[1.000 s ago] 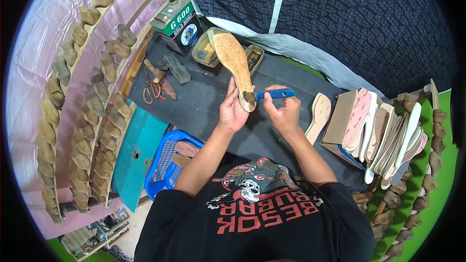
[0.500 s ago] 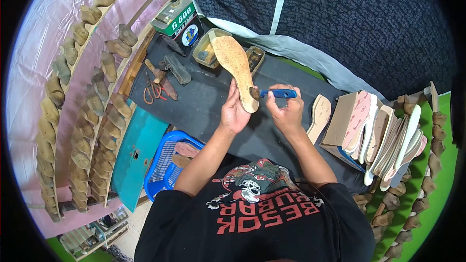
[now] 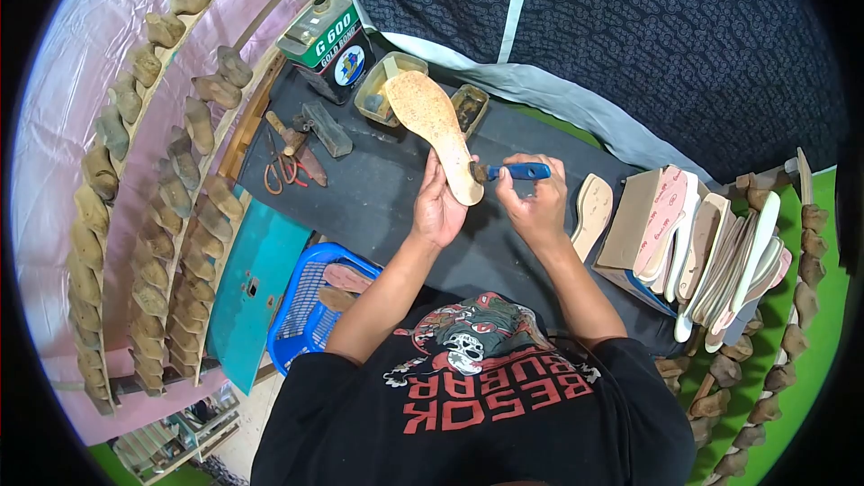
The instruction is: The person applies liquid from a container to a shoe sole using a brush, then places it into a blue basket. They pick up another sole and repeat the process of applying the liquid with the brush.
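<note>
One tan insole (image 3: 434,115) is being held above the dark tabletop (image 3: 373,202), left hand (image 3: 440,211) grasping its heel end, right hand (image 3: 540,207) clutching a blue-handled brush (image 3: 524,171), its tip touching the heel's edge. Behind the toe, a plastic tub (image 3: 367,95) is standing near the G 600 can (image 3: 331,47); scissors (image 3: 286,162) are lying left.

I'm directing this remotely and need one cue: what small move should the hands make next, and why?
Probably draw the blue-handled brush inward across the narrow end of the insole: its bristles sit at that end's edge, the right hand grips the handle, and the left hand supports the piece there.
</note>
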### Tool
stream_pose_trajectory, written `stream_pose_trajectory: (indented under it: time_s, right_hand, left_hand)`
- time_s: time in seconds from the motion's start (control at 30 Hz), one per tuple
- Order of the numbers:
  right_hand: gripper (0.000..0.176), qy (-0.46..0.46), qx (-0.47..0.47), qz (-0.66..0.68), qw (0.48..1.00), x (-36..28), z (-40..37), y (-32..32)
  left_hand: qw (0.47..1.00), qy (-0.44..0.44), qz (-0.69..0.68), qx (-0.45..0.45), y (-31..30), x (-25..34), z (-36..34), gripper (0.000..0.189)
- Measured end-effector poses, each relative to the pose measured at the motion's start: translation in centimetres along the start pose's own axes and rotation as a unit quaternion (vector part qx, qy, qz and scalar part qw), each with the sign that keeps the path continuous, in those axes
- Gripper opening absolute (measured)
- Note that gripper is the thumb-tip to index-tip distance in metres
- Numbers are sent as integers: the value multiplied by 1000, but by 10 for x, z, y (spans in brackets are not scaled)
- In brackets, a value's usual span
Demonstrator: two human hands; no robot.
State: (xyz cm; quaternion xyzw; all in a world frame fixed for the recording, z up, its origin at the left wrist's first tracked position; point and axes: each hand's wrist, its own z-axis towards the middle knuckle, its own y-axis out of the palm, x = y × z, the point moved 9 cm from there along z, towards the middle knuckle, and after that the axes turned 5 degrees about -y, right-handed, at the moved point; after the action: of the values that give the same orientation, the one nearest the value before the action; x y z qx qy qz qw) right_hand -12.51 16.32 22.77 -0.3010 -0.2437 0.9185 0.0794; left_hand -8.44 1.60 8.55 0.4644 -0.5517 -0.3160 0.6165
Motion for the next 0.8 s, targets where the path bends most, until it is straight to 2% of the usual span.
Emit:
stream_pose_trajectory:
  time_s: [0.1, 0.3, 0.43, 0.67, 0.8]
  right_hand:
    - [17, -30, 15, -1, 999, -10, 2, -5]
    - [15, -15, 26, -7, 1000, -4, 7, -6]
    - [16, -36, -2, 0, 999, -12, -1, -3]
    - [19, -22, -47, 42, 998, -23, -3, -1]
    - [18, -16, -7, 37, 999, -22, -1, -2]
  left_hand:
    - [1000, -1, 10, -10, 3, 3, 1, 58]
    - [1000, -8, 23, -14, 12, -1, -6, 60]
    - [1000, 7, 16, -5, 0, 4, -1, 59]
    - [999, 12, 28, -16, 6, 13, 3, 61]
    - [998, 15, 51, -23, 11, 11, 3, 61]
